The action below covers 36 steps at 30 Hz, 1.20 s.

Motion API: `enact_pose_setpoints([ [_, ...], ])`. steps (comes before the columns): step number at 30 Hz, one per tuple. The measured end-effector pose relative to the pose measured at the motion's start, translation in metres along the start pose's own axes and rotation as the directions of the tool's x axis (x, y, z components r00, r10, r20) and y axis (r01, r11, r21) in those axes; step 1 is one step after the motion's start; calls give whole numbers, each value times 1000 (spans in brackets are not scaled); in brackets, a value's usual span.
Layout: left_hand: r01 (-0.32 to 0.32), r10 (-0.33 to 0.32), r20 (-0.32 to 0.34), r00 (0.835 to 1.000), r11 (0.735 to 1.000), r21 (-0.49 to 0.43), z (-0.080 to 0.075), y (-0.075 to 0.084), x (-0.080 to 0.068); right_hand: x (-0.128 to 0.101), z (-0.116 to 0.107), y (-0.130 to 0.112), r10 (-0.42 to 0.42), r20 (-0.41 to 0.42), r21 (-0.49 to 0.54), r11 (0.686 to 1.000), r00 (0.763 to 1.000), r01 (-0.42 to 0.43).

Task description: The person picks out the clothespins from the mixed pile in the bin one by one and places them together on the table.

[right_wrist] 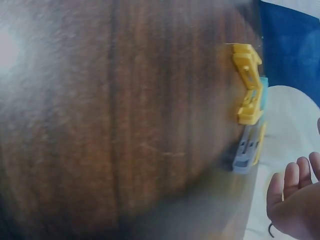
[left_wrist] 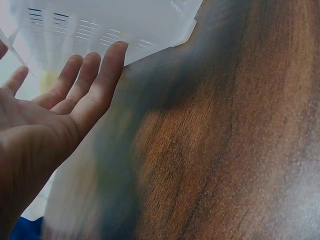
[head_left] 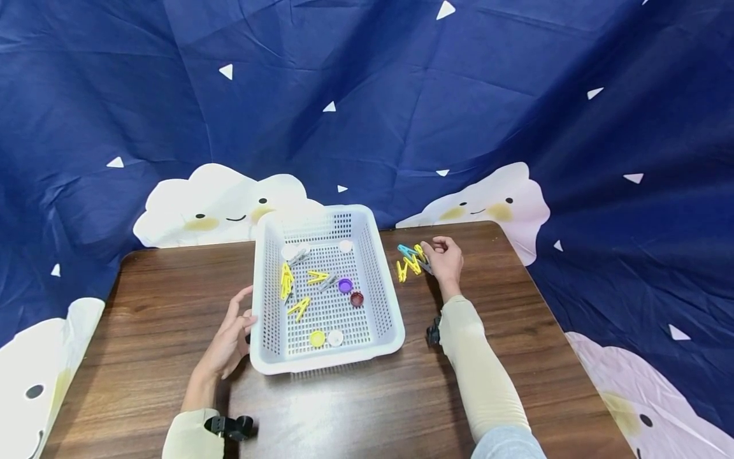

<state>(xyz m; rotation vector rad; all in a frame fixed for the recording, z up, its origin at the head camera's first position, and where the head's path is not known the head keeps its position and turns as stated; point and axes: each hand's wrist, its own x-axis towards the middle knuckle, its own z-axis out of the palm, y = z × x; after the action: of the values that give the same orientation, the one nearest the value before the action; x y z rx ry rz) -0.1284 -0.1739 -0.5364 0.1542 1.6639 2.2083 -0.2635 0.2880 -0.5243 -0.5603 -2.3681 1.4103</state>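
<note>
A white perforated basket (head_left: 260, 287) stands mid-table on the wooden table (head_left: 143, 306). In it lie yellow pegs (head_left: 286, 280), grey pegs (head_left: 328, 282) and bottle caps: purple (head_left: 345, 285), dark red (head_left: 357, 298), yellow (head_left: 317, 338), white (head_left: 335, 337). My left hand (head_left: 232, 335) is flat against the basket's left wall; its straight fingers (left_wrist: 95, 85) reach the basket (left_wrist: 100, 25). My right hand (head_left: 444, 258) rests right of the basket beside a small pile of pegs (head_left: 410, 261). In the right wrist view a yellow peg (right_wrist: 248, 85) and a grey peg (right_wrist: 245, 150) lie apart from its loosely curled fingers (right_wrist: 295, 180).
A dark blue cloth with white clouds (head_left: 367, 115) hangs behind and around the table. The table's far edge runs just behind the basket, and its right edge (head_left: 550, 306) is close to the right forearm. Bare wood shows left of the basket and in front.
</note>
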Motion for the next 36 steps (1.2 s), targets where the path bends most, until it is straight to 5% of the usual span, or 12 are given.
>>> enact_pose_setpoints([
  [13, -6, 6, 2, 1000, 1000, 0, 0, -1, 0, -2, 2, -31, -87, 95, 9, 996, 992, 86],
  [36, 1, -1, -7, 1000, 1000, 15, 0, 0, 0, -8, 7, -80, -241, 87, 102, 967, 967, 232],
])
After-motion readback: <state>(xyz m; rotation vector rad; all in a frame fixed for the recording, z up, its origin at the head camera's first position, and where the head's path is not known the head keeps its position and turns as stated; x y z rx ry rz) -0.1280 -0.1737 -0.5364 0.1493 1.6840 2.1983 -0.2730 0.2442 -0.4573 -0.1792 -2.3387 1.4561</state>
